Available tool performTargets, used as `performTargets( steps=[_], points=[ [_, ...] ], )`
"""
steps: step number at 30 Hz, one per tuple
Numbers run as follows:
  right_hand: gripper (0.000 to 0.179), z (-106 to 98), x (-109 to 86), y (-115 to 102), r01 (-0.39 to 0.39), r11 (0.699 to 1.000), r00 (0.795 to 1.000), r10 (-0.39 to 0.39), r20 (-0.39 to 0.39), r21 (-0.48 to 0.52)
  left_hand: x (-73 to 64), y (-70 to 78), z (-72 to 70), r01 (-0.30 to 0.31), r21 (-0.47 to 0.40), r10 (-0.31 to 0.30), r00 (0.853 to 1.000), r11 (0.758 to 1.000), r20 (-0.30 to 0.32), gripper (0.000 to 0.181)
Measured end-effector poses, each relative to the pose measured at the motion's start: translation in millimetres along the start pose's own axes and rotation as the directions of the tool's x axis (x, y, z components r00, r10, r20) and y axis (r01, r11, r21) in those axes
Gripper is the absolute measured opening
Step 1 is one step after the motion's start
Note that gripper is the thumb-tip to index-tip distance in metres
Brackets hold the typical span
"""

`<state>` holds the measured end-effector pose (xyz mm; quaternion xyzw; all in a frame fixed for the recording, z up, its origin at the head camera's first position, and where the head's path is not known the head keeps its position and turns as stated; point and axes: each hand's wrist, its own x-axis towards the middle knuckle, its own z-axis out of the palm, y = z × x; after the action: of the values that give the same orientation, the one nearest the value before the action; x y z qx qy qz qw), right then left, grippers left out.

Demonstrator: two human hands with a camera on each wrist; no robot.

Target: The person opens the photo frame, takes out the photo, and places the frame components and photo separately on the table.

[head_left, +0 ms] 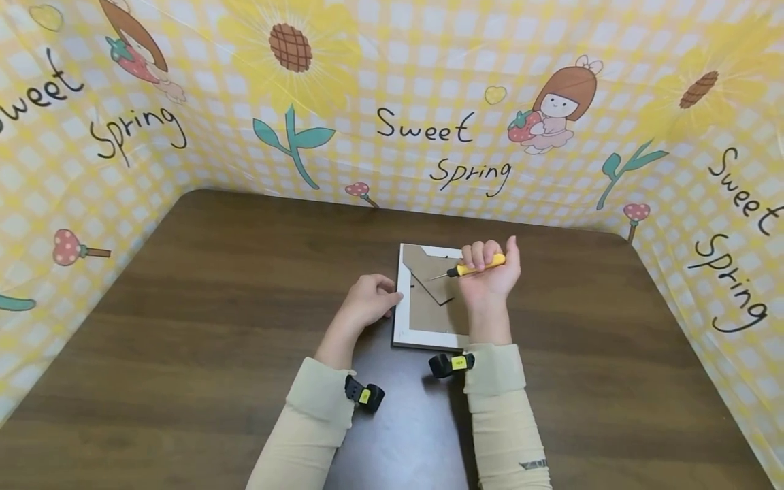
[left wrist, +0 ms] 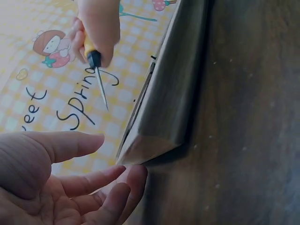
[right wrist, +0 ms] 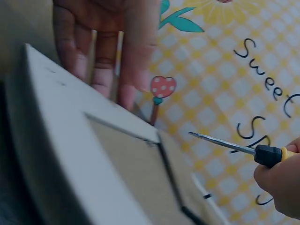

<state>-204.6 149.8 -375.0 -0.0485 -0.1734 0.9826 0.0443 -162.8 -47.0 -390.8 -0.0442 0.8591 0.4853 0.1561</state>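
Observation:
A picture frame [head_left: 422, 320] lies face down on the table, its brown backing board inside a white border. A dark folded strut, shaped like a bent line, runs across the board. My right hand [head_left: 493, 286] grips the yellow handle of a screwdriver [head_left: 453, 271] with a black collar. In the right wrist view the bare metal shaft of the screwdriver [right wrist: 222, 142] points left, its tip above the frame's back. At the frame's left edge is my left hand [head_left: 367, 299], fingers relaxed and fingertips right at the side of the frame in the left wrist view.
The brown wooden table [head_left: 214, 327] spreads out on all sides of the frame. A yellow checked cloth [head_left: 380, 75] with printed flowers and lettering stands round its back and sides. Each sleeve carries a black wrist camera [head_left: 365, 395].

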Motion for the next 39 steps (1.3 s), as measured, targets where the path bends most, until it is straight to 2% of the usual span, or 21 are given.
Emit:
performTargets(
  steps=[3, 6, 15, 23, 28, 31, 36, 39],
  points=[
    [0.071, -5, 2.9, 5, -0.02, 1.0, 0.998, 0.019, -0.052, -0.019, 0.7, -0.8, 1.9, -0.006, 0.007, 0.006, 1.0, 1.0, -0.001, 0.039],
    [0.069, -8, 4.5, 7, -0.007, 0.999, 0.997, 0.004, -0.083, -0.042, 1.6, -0.1, 5.2, -0.01, 0.011, 0.01, 1.0, 1.0, 0.003, 0.039],
    [0.066, -17, 5.1, 10, -0.009, 1.0, 0.991, 0.011, -0.133, 0.017, 2.2, -3.0, 7.8, -0.011, 0.035, 0.01, 1.0, 0.999, 0.007, 0.04],
    [0.063, -21, 7.0, 14, 0.0, 0.999, 0.993, 0.005, -0.121, 0.04, 4.2, -5.9, 11.7, -0.06, 0.054, 0.061, 0.998, 0.997, -0.014, 0.042],
    [0.063, -23, 11.4, 16, 0.009, 0.994, 0.994, 0.003, -0.11, 0.109, 6.9, -7.1, 14.1, -0.085, 0.09, 0.087, 0.996, 0.992, -0.017, 0.049],
    [0.062, -24, 13.9, 19, 0.012, 0.989, 0.993, 0.005, -0.117, 0.15, 7.3, -7.2, 13.4, -0.077, 0.086, 0.079, 0.997, 0.993, -0.025, 0.052],
    [0.061, -28, 14.2, 24, 0.024, 0.987, 0.985, 0.003, -0.171, 0.157, 6.7, -7.5, 12.2, -0.053, 0.078, 0.055, 0.998, 0.996, -0.017, 0.052],
    [0.06, -28, 14.1, 27, 0.038, 0.988, 0.985, -0.012, -0.172, 0.151, 6.9, -7.4, 11.2, -0.057, 0.086, 0.059, 0.998, 0.995, -0.012, 0.052]
  ],
)
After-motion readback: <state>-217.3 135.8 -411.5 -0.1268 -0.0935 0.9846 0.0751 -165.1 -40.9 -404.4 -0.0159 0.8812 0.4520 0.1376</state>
